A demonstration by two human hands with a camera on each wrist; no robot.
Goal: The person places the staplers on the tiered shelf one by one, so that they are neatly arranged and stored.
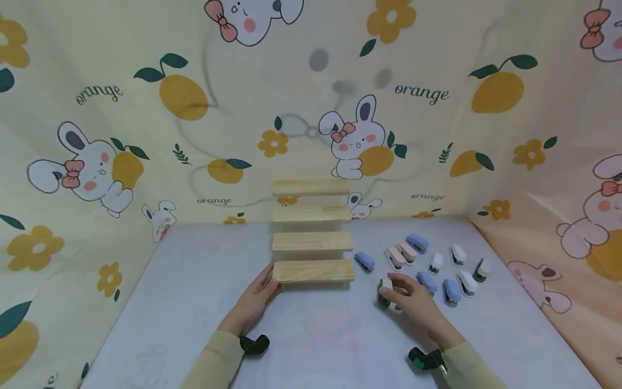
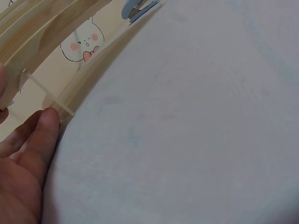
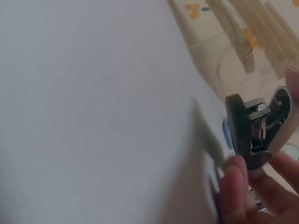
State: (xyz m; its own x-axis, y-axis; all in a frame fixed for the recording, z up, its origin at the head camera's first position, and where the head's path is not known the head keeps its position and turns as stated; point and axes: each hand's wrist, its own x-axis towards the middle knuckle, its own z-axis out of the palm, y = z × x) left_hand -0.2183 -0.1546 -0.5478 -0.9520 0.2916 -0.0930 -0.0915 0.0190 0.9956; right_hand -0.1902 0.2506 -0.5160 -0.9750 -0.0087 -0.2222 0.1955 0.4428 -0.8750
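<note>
A wooden four-step display rack (image 1: 313,272) stands at the middle of the table. My left hand (image 1: 254,300) holds the left end of its lowest step, and in the left wrist view the fingers (image 2: 44,128) sit by a thin pale leg. Right of the rack, my right hand (image 1: 415,302) grips a small dark green and white stapler (image 1: 385,293) between thumb and fingers, just above the table. Its metal inside faces the right wrist camera, with the stapler (image 3: 254,128) tilted. A blue stapler (image 1: 364,262) lies between the rack and this hand.
Several mini staplers lie on the right: pink ones (image 1: 394,259), blue ones (image 1: 451,292), white ones (image 1: 457,255) and a green-and-white one (image 1: 482,269). A white cloth (image 1: 204,302) covers the table. Behind hangs a patterned curtain (image 1: 291,97).
</note>
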